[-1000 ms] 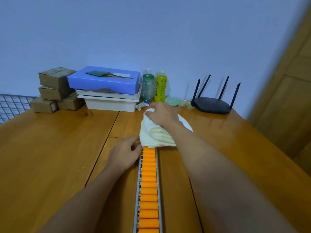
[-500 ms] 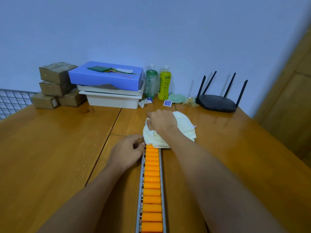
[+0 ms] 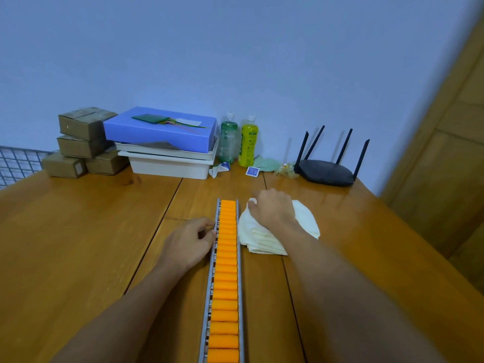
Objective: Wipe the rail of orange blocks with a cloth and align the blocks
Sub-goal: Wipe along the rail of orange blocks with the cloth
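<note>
A grey metal rail point(image 3: 216, 247) runs from the bottom edge up the middle of the wooden table, filled with a row of orange blocks point(image 3: 226, 268). Its far end is uncovered. My right hand point(image 3: 272, 208) presses down on a folded cream cloth point(image 3: 259, 237) that lies on the table just right of the rail's far end. My left hand point(image 3: 190, 243) rests against the rail's left side, fingertips touching the metal edge, holding nothing.
At the back stand cardboard boxes point(image 3: 83, 142), a blue box on white trays point(image 3: 167, 142), two bottles point(image 3: 238, 140), small packets and a black router point(image 3: 327, 171). A wire grid point(image 3: 15, 163) is at the far left, a wooden door point(image 3: 445, 153) at the right.
My right hand has slid the cloth off the far end of the rail onto the table to its right, baring the last orange blocks. The left hand stayed beside the rail.
</note>
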Motion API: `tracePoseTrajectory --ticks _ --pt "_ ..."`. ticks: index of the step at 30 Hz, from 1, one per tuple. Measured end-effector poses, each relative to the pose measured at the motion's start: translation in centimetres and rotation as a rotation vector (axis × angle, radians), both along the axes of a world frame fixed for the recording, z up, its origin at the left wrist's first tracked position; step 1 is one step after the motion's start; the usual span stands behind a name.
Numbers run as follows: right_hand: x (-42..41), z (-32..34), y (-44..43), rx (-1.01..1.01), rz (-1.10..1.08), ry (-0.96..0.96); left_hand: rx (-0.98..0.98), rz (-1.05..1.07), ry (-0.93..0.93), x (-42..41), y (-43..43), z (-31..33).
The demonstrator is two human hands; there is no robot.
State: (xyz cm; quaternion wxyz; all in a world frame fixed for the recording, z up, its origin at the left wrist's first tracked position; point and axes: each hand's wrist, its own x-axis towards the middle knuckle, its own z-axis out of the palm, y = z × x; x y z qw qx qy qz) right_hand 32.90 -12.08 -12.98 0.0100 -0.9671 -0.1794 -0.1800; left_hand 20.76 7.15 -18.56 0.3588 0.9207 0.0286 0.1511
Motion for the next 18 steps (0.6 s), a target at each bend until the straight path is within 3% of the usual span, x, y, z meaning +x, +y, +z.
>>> tracePoseTrajectory --ticks 9,18 --pt "-3.6 4.5 0.5 0.336 0.136 0.031 -0.051 0.011 0.042 -0.3 -0.1 0.3" --pt "-7.1 0.1 5.3 0.072 0.153 0.011 -0.101 0.004 0.007 -0.3 0.0 0.1"
